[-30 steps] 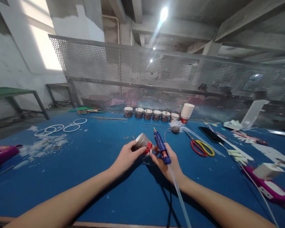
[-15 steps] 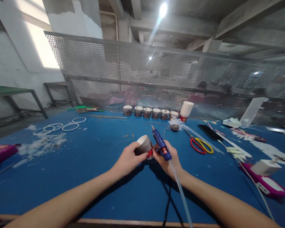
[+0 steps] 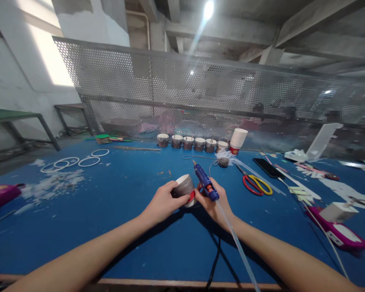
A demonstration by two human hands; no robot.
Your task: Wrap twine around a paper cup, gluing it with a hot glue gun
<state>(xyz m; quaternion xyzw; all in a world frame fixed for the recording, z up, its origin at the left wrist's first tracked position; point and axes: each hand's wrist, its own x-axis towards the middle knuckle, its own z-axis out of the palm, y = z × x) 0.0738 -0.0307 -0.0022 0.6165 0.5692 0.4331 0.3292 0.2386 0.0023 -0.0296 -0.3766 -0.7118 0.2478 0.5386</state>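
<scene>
My left hand [image 3: 164,198] is closed round a paper cup [image 3: 185,185], tilted on its side just above the table. Grey-brown cord is wound about most of the cup, and a red patch of its wall shows near the base. A blue hot glue gun [image 3: 205,180] lies in my right hand [image 3: 215,202], its nozzle pointing up and away and a long clear glue stick trailing from its rear. The fingertips of that hand also touch the cup's red side. A ball of the same cord [image 3: 223,162] sits further back, with a strand running from it.
Several cord-wrapped cups [image 3: 187,143] line the back beside a stack of paper cups [image 3: 239,138]. Red-and-yellow scissors [image 3: 257,184], a black phone [image 3: 268,167] and a purple power strip [image 3: 337,229] lie right. White rings [image 3: 89,161] and glue scraps [image 3: 54,183] lie left.
The cup has turned slightly in my fingers, so more of its wound side and red patch shows. Both hands stay in nearly the same place.
</scene>
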